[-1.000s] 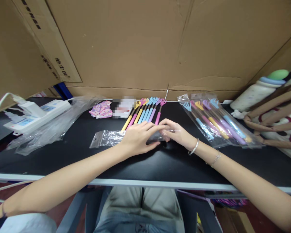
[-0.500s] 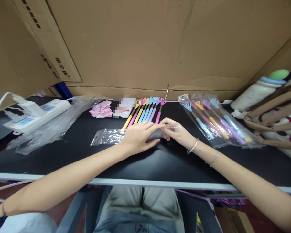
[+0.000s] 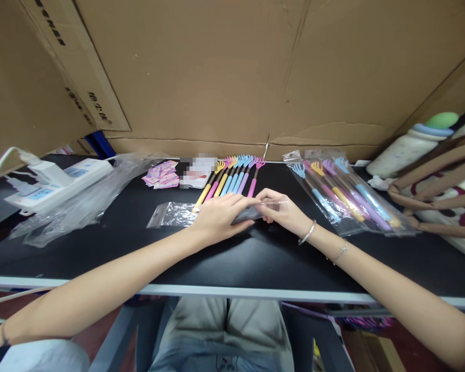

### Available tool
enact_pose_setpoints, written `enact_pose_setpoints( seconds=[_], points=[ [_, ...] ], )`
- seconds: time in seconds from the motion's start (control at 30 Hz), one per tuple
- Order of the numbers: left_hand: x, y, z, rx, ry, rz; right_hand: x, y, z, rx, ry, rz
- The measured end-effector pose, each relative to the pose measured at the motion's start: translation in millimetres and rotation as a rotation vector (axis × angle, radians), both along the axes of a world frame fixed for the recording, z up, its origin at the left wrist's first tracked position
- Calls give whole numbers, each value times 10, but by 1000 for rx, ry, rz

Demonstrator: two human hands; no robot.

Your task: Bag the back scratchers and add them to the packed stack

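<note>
Crosswise, clear plastic bag (image 3: pixel 172 214) runs beneath left hand (image 3: pixel 216 214), gripped there; right end pinched in right hand (image 3: pixel 287 212).

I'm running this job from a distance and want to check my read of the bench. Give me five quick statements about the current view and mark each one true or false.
1. The left hand and right hand both touch one clear plastic bag. True.
2. The silver bangle is on the left wrist. False: it is on the right wrist.
3. The pink and purple cards lie to the left of the loose claw-headed sticks. True.
4. The loose sticks' claw ends point toward the person. False: they point toward the cardboard wall.
5. The power strip has nothing plugged in. False: a white adapter sits in it.
</note>
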State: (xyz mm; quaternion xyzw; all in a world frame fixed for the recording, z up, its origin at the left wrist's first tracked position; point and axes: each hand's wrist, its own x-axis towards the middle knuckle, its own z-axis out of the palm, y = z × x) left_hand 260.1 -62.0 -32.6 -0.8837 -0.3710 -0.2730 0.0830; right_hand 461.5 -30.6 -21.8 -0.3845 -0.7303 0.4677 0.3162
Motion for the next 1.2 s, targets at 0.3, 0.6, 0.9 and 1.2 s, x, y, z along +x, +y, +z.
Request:
enact_pose_setpoints(
  seconds=[0.3,0.6,0.9,1.2],
  points=[
    [-4,9,26,19,-21,43,-18,28,-8,82,-37,-34],
    [-38,-6,80,-65,-25,20,56,63,-21,52,23,-56],
    [-62,22,106,-167,-77,46,77,110,5,66,55,-69],
    [-129,79,124,-54,-54,59,92,122,14,49,55,-69]
  ],
)
